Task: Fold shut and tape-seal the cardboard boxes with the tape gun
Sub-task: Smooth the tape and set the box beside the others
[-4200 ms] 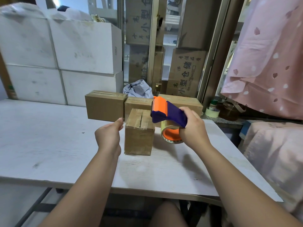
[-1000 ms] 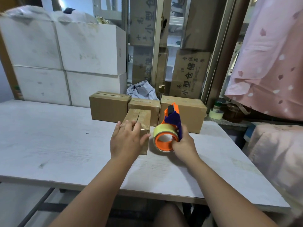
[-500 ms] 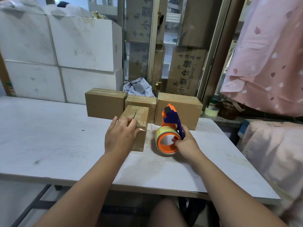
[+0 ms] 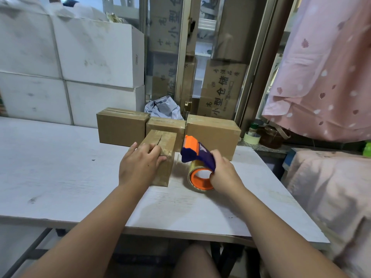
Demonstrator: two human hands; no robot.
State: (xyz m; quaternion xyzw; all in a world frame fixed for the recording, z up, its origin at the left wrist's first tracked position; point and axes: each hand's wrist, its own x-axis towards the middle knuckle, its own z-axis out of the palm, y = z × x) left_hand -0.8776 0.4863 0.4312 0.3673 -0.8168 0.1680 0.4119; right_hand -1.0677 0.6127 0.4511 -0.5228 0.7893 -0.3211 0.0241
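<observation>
On the white table (image 4: 60, 169), a small brown cardboard box (image 4: 165, 143) lies lengthwise, its narrow end toward the person. Its top flaps are folded down and meet in a seam with a short dark gap. Glossy clear tape shows on the near part of the top. The left hand (image 4: 140, 166) lies on the near end of this box. Its fingers (image 4: 149, 149) are laid fairly straight across the top, released rather than clenched, and the thumb is at the right-hand top edge.

Just right of the box, the right hand (image 4: 224, 175) has its fingers curled round the handle of an orange and purple tape gun (image 4: 195, 152). The gun's orange head is raised and points toward the back. Its roll of clear tape on an orange core (image 4: 200, 178) hangs low by the table; I cannot tell whether it touches.

Behind stand three more closed brown cardboard boxes in a row: a left one (image 4: 121, 128), a smaller middle one (image 4: 166, 125) touching the small box's far end, and a right one (image 4: 213, 133). Large white cartons (image 4: 96, 55) are stacked at the back left, and a pink patterned cloth (image 4: 325, 77) hangs at the right.
</observation>
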